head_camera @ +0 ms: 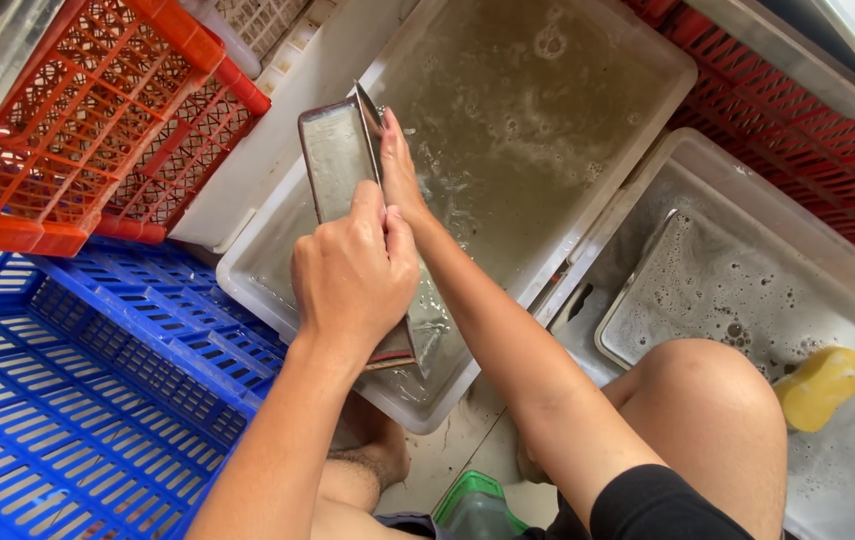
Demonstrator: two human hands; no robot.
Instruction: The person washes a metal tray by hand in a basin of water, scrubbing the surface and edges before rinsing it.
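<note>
I am holding a rectangular metal tray on edge over the murky rinse tub at frame centre, its long axis running from upper left down toward me. My left hand is clenching the near end; my right hand, fingers flat and open, is pressing the far upper edge.

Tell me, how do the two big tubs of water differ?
The tub under the hands holds murky brownish water with few bubbles; the tub by the knee holds foamy, soapy water. A yellow sponge floats in the soapy one; over the murky one the left hand and right hand hold a metal tray. Both are pale, rectangular plastic.
</note>
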